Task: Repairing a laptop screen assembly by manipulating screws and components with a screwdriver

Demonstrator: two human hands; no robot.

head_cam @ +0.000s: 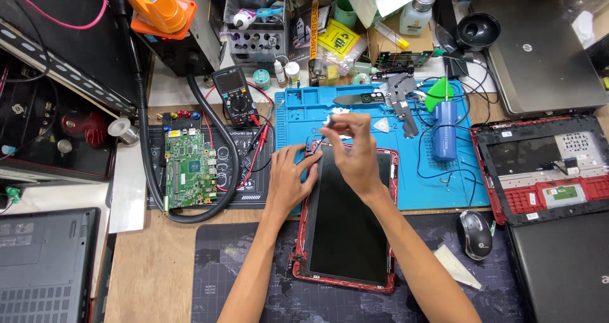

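A red-framed laptop lid with a dark screen panel [347,224] lies in front of me, half on the blue repair mat [431,183]. My left hand [290,177] rests flat on the lid's upper left corner. My right hand [356,150] hovers over the panel's top edge, fingers pinched on a small white wad [337,117] that looks like tissue or cloth. What lies under the fingertips is hidden.
A green circuit board [189,169] and a multimeter [233,96] with red and black leads sit to the left. A blue screwdriver handle [445,130], a metal hinge bracket [401,101], a mouse [475,234] and a red laptop base [545,167] lie to the right. Closed laptops sit at several edges.
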